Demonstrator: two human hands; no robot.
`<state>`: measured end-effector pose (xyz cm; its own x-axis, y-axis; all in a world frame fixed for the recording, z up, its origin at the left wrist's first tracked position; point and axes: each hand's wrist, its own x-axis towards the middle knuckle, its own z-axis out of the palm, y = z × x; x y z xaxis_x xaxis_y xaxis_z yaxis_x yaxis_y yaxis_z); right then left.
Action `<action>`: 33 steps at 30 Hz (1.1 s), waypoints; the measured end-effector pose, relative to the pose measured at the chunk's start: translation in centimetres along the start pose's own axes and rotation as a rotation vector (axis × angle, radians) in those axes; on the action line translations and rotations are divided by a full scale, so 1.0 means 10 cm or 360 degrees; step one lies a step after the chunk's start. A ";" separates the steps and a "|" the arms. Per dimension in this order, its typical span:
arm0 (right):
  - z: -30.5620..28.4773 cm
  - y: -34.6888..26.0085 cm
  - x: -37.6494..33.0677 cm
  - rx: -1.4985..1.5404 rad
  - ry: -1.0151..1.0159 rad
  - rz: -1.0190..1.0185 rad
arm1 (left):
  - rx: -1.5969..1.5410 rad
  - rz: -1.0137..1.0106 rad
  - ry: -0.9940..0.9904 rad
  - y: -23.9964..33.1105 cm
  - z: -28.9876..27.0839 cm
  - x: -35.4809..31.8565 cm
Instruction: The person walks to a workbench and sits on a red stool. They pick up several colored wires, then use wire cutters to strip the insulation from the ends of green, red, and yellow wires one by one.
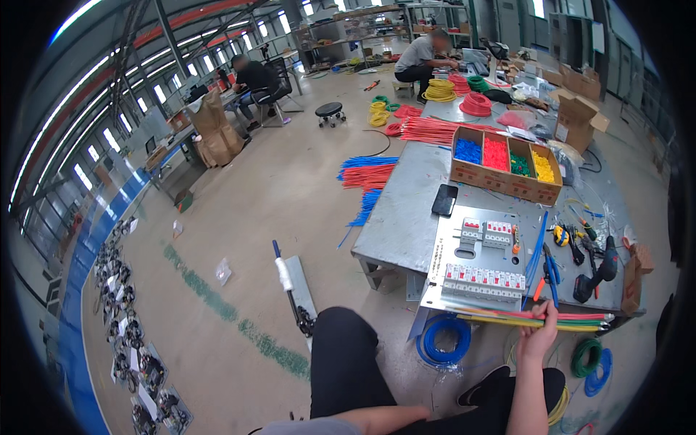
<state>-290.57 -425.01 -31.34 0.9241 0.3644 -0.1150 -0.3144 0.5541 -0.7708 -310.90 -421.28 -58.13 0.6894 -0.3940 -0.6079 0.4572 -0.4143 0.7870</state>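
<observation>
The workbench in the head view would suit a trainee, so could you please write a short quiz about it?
1. True or false: the divided box holds small pieces of four colours.
2. Choose one: seen from the metal panel, the drill lies (A) to the left, (B) to the right, (C) on top.
3. Fill in: the right hand holds red, green and ____ wires.

Key: 1 true; 2 B; 3 yellow.

Black trousers (pixel 339 355), grey top (pixel 312 427), bare forearms (pixel 531 395), dark pale-edged shoe (pixel 480 388)

Held wires (pixel 500 318) are red, grn & yel; phone (pixel 444 200) blk.
</observation>
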 end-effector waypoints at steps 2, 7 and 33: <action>0.16 -0.02 -0.07 0.0056 -0.0334 0.0211 | -0.0248 0.0048 0.0122 -0.12 0.04 -0.18; 0.05 0.21 0.14 -0.0096 -0.0361 0.0347 | -0.0547 0.0064 0.0209 -0.30 -0.18 -0.56; -0.41 -0.12 1.00 0.0403 -0.0761 0.0203 | 0.0794 0.0100 0.0121 1.47 -0.35 -0.29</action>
<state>-280.01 -425.11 -34.19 0.6923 0.7070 0.1448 -0.5144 0.6242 -0.5881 -304.24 -423.29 -44.44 0.7542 -0.3778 -0.5371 0.1021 -0.7405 0.6643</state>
